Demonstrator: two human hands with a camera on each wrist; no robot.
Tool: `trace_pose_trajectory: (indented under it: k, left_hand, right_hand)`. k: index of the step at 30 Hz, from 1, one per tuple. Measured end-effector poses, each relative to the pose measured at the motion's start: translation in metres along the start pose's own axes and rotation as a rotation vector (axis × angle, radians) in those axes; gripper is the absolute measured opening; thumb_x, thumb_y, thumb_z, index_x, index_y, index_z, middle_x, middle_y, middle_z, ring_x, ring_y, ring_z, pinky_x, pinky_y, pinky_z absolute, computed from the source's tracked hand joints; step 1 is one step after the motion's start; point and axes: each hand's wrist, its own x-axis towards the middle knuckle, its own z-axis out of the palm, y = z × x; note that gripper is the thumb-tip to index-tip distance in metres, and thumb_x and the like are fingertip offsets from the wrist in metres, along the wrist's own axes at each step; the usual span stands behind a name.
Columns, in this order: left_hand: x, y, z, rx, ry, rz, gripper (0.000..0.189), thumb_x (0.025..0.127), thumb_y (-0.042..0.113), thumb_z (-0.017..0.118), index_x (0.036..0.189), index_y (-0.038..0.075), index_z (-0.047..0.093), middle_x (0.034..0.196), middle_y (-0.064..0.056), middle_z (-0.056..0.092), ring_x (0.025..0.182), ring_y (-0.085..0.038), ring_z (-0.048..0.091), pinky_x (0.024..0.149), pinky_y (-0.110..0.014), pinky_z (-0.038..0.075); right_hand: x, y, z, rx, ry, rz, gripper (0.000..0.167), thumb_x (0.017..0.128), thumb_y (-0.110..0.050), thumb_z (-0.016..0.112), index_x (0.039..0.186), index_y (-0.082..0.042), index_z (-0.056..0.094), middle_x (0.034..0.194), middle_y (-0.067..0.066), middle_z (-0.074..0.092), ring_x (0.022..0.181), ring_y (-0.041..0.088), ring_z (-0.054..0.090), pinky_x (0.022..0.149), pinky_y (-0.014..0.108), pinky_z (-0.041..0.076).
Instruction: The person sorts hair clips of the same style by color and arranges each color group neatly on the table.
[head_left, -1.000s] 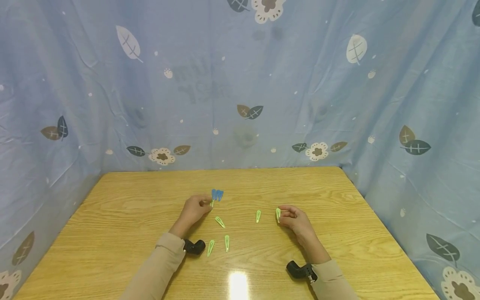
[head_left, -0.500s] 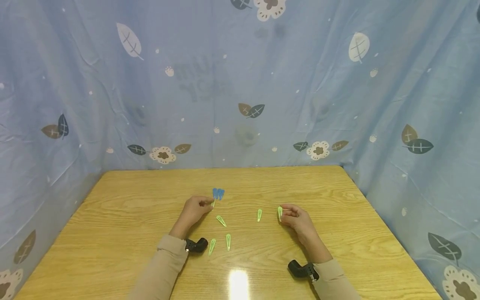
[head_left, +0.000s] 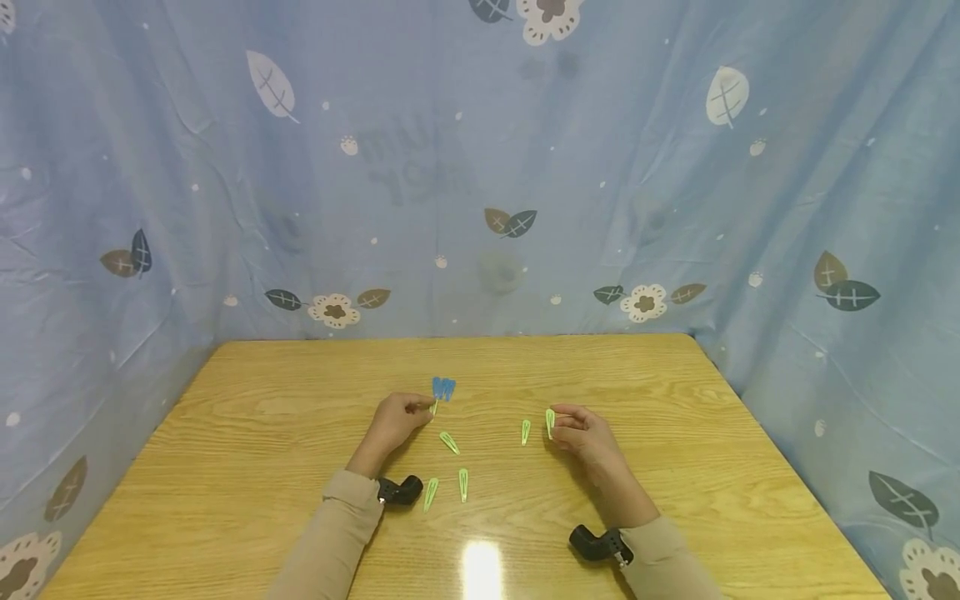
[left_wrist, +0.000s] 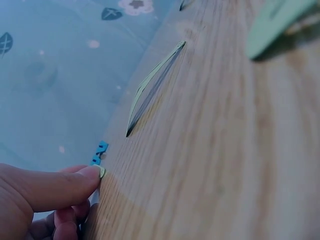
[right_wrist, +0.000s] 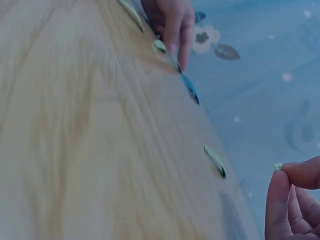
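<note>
Toward the back of the table, my left hand pinches a green snap hair clip just in front of the blue hair clips. In the left wrist view its thumb and finger cover most of that clip. My right hand holds another green hair clip upright between thumb and fingertips; the right wrist view shows the tip of this clip above the finger. A green clip lies just left of the right hand. Three more lie nearer the front: one slanted, two roughly upright in view.
The wooden table ends at a blue patterned curtain at the back and sides. A black wrist camera sits on the left wrist, another camera on the right. A bright glare shows at the front.
The right hand has moved left with its clip, closer to the green clip lying beside it. The left hand stays by the blue clips. The whole head view has shifted slightly.
</note>
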Motion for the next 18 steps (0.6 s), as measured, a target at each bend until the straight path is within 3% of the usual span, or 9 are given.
trace_pose_trajectory:
  k: [10, 18]
  left_hand:
    - [0.000, -0.001, 0.003, -0.009, -0.006, 0.009, 0.028, 0.086, 0.014, 0.069, 0.114, 0.010, 0.070, 0.082, -0.003, 0.059, 0.074, -0.016, 0.048, 0.062, -0.029, 0.040]
    - [0.004, -0.005, 0.004, 0.027, 0.002, 0.007, 0.028, 0.086, 0.015, 0.069, 0.114, 0.012, 0.071, 0.081, -0.001, 0.058, 0.074, -0.015, 0.049, 0.063, -0.028, 0.041]
  right_hand:
    - [0.003, -0.005, 0.033, 0.034, -0.083, -0.024, 0.043, 0.085, 0.006, 0.060, 0.127, 0.009, 0.049, 0.089, 0.001, 0.061, 0.075, 0.010, 0.060, 0.070, 0.022, 0.052]
    - [0.019, -0.006, 0.063, 0.010, -0.108, -0.044, 0.040, 0.084, 0.004, 0.062, 0.123, 0.007, 0.054, 0.087, 0.003, 0.061, 0.073, 0.010, 0.060, 0.067, 0.022, 0.051]
